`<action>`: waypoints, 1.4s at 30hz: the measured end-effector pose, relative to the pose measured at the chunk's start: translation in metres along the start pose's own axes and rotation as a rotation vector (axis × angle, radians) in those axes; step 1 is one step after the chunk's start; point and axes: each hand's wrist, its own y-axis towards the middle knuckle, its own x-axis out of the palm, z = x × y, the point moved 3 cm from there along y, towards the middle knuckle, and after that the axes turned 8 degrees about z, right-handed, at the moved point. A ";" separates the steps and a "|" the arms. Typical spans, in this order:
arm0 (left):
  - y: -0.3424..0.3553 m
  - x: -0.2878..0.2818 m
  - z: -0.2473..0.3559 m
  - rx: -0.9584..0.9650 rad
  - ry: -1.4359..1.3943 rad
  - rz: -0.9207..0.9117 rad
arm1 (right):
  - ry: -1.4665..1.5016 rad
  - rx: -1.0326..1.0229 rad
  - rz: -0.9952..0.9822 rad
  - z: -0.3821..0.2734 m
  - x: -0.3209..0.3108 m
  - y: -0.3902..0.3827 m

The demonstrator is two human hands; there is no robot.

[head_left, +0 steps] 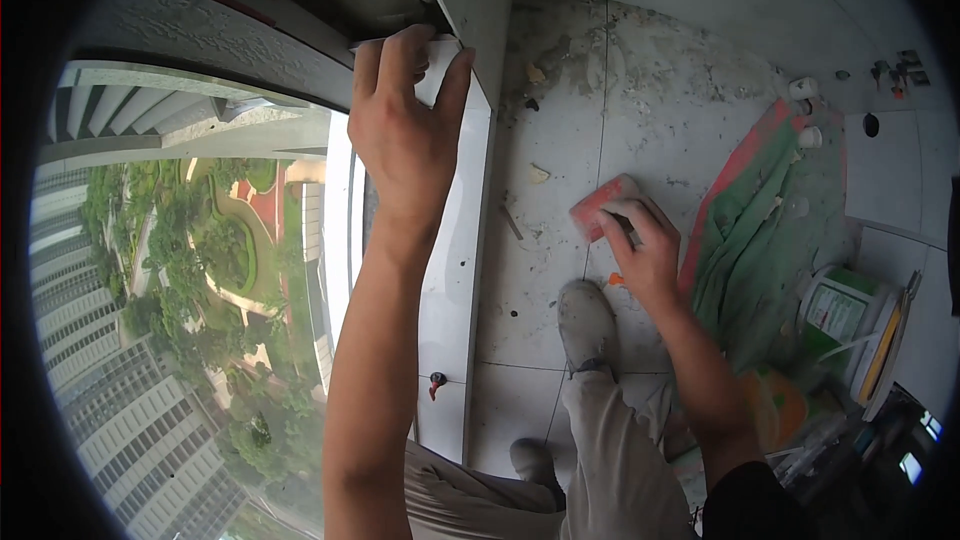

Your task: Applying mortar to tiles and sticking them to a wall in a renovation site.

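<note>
At the far end of the window sill, my left hand (405,135) has its fingers bent over a white tile piece (430,75), thumb on the right side and fingertips partly hidden. The long white sill (450,290) runs back from there beneath my left forearm. Off to the right, above the floor, my right hand (645,245) is closed round a flat red block (603,205) with a smeared, worn face. Its exact kind is unclear. A small red-and-black tile clip (437,382) stands on the sill's joint.
A dusty tiled floor (540,330) with scattered chips lies to my right. Further right are a green cloth with red edging (745,205), a white-and-green bucket (845,315) and an orange object (775,405). Left is a window (200,270) high above trees.
</note>
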 end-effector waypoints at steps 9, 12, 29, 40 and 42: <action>0.004 -0.005 0.005 -0.050 0.031 -0.063 | 0.069 -0.038 -0.275 0.015 0.147 0.149; 0.003 -0.005 0.004 -0.041 0.031 -0.054 | 0.000 -0.119 -0.269 0.014 0.157 0.153; 0.003 -0.003 0.003 -0.026 0.062 -0.045 | -0.101 -0.246 -0.182 0.018 0.170 0.154; 0.004 -0.005 0.002 0.021 0.057 -0.047 | -0.105 -0.189 -0.202 0.016 0.168 0.152; 0.004 -0.006 0.003 0.027 0.051 -0.039 | -0.103 -0.210 -0.199 0.016 0.167 0.152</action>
